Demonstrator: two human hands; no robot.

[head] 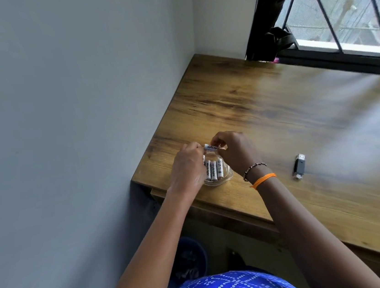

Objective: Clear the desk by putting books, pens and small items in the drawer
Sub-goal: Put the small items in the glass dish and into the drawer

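Note:
A small clear glass bowl (227,178) sits near the left front corner of the wooden desk (276,114). Three white batteries (214,170) lie side by side in it. Above the bowl, one more white battery (211,147) is held level between both hands. My left hand (188,165) pinches its left end. My right hand (232,149) pinches its right end with curled fingers. A black USB flash drive (299,166) lies on the desk to the right of my right wrist.
A grey wall runs along the desk's left side. A barred window (345,17) and a dark curtain (271,14) stand at the back. A blue bin (189,261) sits on the floor under the desk's front edge.

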